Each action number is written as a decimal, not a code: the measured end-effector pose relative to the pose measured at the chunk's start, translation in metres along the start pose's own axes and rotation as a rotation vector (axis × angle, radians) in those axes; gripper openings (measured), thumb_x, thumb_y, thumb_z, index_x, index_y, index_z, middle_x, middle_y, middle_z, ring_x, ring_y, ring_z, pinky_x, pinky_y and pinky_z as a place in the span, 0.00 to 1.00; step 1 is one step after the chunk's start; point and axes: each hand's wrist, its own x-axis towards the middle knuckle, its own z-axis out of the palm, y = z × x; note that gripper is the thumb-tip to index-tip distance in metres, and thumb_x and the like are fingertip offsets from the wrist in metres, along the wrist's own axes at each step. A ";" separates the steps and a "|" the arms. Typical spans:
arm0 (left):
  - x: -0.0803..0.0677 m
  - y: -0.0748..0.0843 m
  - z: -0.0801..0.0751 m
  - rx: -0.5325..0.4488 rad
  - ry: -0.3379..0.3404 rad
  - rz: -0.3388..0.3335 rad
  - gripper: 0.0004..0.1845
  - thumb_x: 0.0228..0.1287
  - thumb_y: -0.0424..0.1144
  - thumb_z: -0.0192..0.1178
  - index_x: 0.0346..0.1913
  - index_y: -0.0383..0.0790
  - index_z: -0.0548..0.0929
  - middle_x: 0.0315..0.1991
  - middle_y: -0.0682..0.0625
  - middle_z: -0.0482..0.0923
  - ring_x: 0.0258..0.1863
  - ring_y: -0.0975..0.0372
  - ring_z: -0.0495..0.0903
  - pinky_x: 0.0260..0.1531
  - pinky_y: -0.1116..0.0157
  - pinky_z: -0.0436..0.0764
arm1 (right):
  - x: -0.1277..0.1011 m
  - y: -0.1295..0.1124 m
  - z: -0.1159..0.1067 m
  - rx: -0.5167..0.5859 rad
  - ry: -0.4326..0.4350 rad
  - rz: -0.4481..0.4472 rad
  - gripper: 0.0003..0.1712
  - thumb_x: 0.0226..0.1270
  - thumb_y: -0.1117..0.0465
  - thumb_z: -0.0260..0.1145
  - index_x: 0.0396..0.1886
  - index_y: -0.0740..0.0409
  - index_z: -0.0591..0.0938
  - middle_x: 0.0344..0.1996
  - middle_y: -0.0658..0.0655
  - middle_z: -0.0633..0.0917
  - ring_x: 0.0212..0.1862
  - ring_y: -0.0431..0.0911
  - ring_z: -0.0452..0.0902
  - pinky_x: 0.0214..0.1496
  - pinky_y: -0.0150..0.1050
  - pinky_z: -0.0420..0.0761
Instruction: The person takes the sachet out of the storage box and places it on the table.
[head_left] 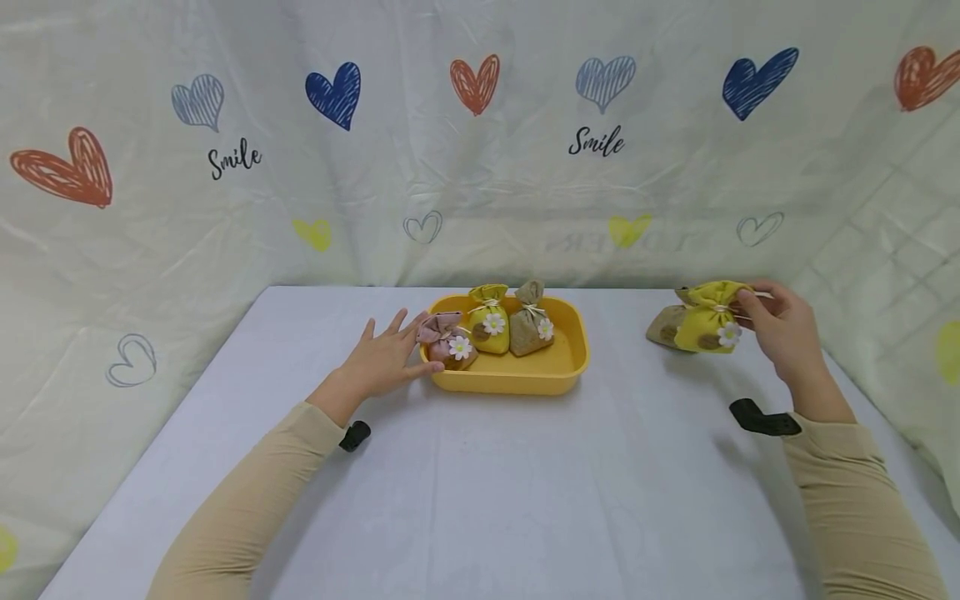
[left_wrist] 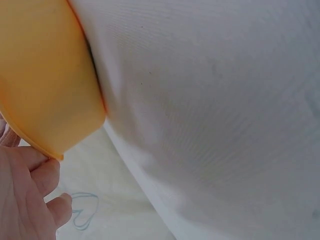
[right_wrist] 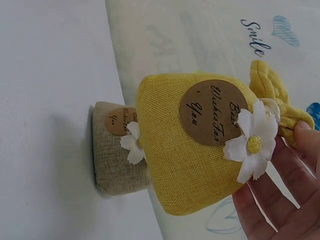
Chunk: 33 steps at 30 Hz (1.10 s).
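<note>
A yellow tray (head_left: 558, 375) sits at the table's middle and holds a pink sachet (head_left: 447, 340), a yellow sachet (head_left: 489, 320) and a tan sachet (head_left: 530, 329), each with a daisy. My left hand (head_left: 386, 358) lies with straight fingers against the tray's left rim (left_wrist: 47, 100). At the right, my right hand (head_left: 780, 329) pinches the tied neck of another yellow sachet (head_left: 708, 327) (right_wrist: 200, 145), lifted off the table. A second tan sachet (head_left: 663, 325) (right_wrist: 120, 150) stands just behind it on the table.
The white table (head_left: 480, 483) runs to a heart-printed curtain (head_left: 480, 142) that hangs along the back and the right side. Black wrist straps (head_left: 763, 419) show on both sleeves.
</note>
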 end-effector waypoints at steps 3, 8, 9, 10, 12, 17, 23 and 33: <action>-0.001 0.001 -0.001 -0.004 0.005 0.002 0.53 0.71 0.73 0.47 0.83 0.38 0.47 0.82 0.44 0.48 0.82 0.50 0.38 0.73 0.34 0.40 | -0.001 0.001 -0.004 -0.006 0.013 0.016 0.06 0.81 0.62 0.57 0.43 0.48 0.79 0.31 0.30 0.84 0.34 0.24 0.81 0.38 0.18 0.79; -0.001 0.002 -0.001 -0.003 0.011 0.000 0.53 0.71 0.72 0.48 0.83 0.37 0.48 0.82 0.44 0.49 0.82 0.49 0.38 0.73 0.34 0.40 | -0.001 0.004 -0.009 -0.051 0.022 0.046 0.05 0.82 0.58 0.56 0.44 0.46 0.78 0.31 0.28 0.82 0.35 0.23 0.80 0.38 0.17 0.78; -0.001 0.002 -0.001 -0.003 0.010 -0.001 0.53 0.71 0.72 0.48 0.83 0.37 0.48 0.82 0.44 0.48 0.82 0.50 0.38 0.73 0.34 0.40 | -0.001 0.005 -0.010 -0.056 0.025 0.051 0.05 0.82 0.58 0.56 0.44 0.46 0.78 0.31 0.28 0.82 0.35 0.23 0.80 0.38 0.17 0.77; -0.002 0.002 -0.001 -0.003 0.009 -0.002 0.53 0.71 0.73 0.48 0.83 0.37 0.48 0.82 0.44 0.48 0.82 0.50 0.38 0.73 0.34 0.39 | 0.000 0.006 -0.011 -0.060 0.025 0.056 0.05 0.82 0.57 0.56 0.44 0.46 0.78 0.31 0.28 0.82 0.35 0.22 0.80 0.38 0.17 0.77; -0.002 0.002 -0.001 -0.001 0.009 -0.003 0.53 0.71 0.73 0.48 0.83 0.37 0.48 0.82 0.44 0.48 0.82 0.50 0.38 0.73 0.34 0.39 | 0.000 0.008 -0.012 -0.070 0.027 0.069 0.04 0.82 0.57 0.56 0.44 0.45 0.78 0.30 0.27 0.82 0.34 0.22 0.79 0.38 0.17 0.77; -0.002 0.002 -0.001 -0.004 0.000 -0.005 0.53 0.71 0.73 0.47 0.83 0.38 0.47 0.82 0.44 0.48 0.82 0.50 0.38 0.73 0.35 0.39 | 0.000 0.011 -0.016 -0.082 0.026 0.087 0.05 0.82 0.58 0.55 0.45 0.43 0.77 0.30 0.26 0.82 0.34 0.22 0.79 0.37 0.17 0.77; 0.000 0.001 0.000 -0.005 -0.005 -0.006 0.53 0.71 0.73 0.46 0.83 0.39 0.47 0.83 0.46 0.46 0.82 0.51 0.38 0.73 0.35 0.39 | -0.001 0.014 -0.020 -0.103 0.031 0.103 0.06 0.82 0.57 0.55 0.44 0.41 0.77 0.30 0.25 0.81 0.33 0.21 0.78 0.37 0.17 0.77; 0.000 0.000 0.000 -0.003 -0.001 -0.001 0.53 0.71 0.73 0.46 0.83 0.39 0.46 0.82 0.45 0.47 0.82 0.50 0.38 0.73 0.35 0.39 | 0.002 0.020 -0.026 -0.160 0.041 0.121 0.05 0.83 0.57 0.54 0.45 0.42 0.76 0.28 0.24 0.79 0.32 0.20 0.77 0.36 0.17 0.77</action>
